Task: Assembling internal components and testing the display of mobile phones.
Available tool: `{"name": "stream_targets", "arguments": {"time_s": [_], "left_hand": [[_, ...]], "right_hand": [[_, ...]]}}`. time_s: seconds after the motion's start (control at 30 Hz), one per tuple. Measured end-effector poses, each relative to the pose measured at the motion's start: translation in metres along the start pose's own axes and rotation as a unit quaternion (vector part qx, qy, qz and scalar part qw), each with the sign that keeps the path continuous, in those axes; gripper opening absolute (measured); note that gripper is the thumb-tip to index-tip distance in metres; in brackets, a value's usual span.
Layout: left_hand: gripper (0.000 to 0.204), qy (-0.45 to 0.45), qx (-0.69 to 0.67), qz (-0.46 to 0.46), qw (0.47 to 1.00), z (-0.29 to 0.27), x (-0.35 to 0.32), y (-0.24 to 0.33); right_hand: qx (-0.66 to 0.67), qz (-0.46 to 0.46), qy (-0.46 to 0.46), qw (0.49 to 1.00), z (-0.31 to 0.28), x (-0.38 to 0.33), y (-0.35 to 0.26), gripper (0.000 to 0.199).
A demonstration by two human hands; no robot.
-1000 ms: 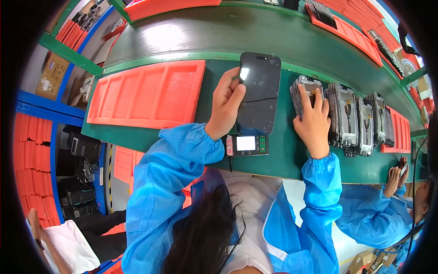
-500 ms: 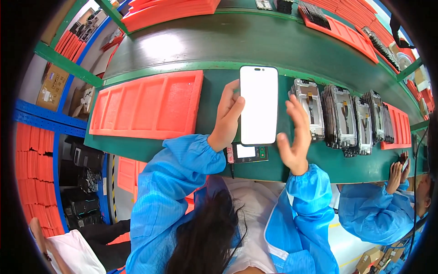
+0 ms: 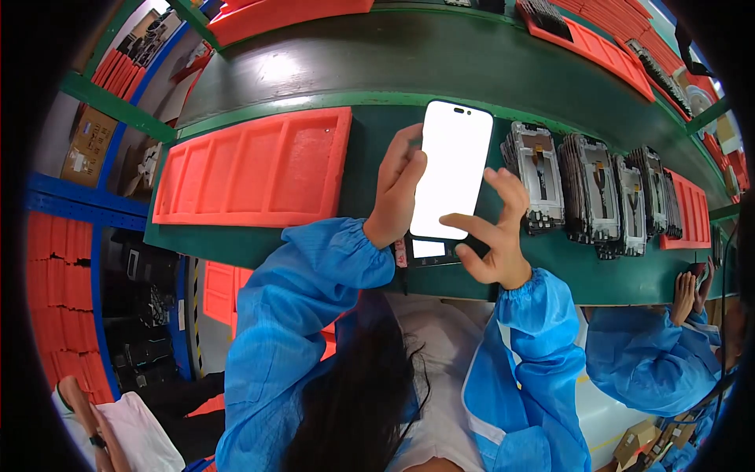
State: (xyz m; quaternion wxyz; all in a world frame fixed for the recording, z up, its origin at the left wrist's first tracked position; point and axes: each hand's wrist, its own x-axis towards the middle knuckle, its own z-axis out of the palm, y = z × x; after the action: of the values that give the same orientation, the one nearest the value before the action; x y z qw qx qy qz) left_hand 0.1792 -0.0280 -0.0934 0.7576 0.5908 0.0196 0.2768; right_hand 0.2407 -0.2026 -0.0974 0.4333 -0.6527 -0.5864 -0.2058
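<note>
A phone screen [image 3: 454, 169], lit plain white with a dark pill-shaped cutout near its top, is held upright and slightly tilted over the bench. My left hand [image 3: 395, 189] grips it by its left edge, thumb along the front and fingers behind. In front of its lower part is my right hand [image 3: 495, 240], fingers apart and holding nothing; the index fingertip is at the lit glass. Just below the phone, a small black tester box [image 3: 431, 252] with its own lit display lies on the bench, partly covered by the phone and my right hand.
An orange foam tray [image 3: 252, 175] with compartments lies left on the green bench [image 3: 550, 275]. Several stacks of phone screen frames [image 3: 590, 189] stand at right, beside another orange tray [image 3: 690, 208]. A raised shelf [image 3: 377, 63] runs behind. At far right, a co-worker's hands [image 3: 686, 295] work.
The phone screen has shifted slightly up and right and tilted clockwise. My right hand has moved left, bringing its index finger from beside the phone to the lower glass.
</note>
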Motion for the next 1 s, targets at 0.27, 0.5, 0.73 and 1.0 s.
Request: {"name": "stream_targets", "arguments": {"time_s": [0.27,0.5,0.73,1.0], "left_hand": [[0.035,0.007,-0.048,-0.01,0.999,-0.002,0.002,0.003],[0.035,0.059,-0.072,-0.016,0.995,-0.005,0.006,0.0],[0.035,0.058,-0.056,0.016,0.997,-0.01,0.008,-0.004],[0.035,0.079,-0.014,0.016,0.997,-0.013,0.01,-0.005]], "right_hand": [[-0.067,0.152,0.055,0.985,0.007,-0.003,-0.004,0.029],[0.042,0.116,0.047,0.991,-0.01,-0.036,-0.028,0.035],[-0.045,0.178,-0.012,0.983,-0.011,-0.054,-0.044,0.036],[0.031,0.268,-0.002,0.963,-0.014,-0.036,-0.034,0.029]]}}
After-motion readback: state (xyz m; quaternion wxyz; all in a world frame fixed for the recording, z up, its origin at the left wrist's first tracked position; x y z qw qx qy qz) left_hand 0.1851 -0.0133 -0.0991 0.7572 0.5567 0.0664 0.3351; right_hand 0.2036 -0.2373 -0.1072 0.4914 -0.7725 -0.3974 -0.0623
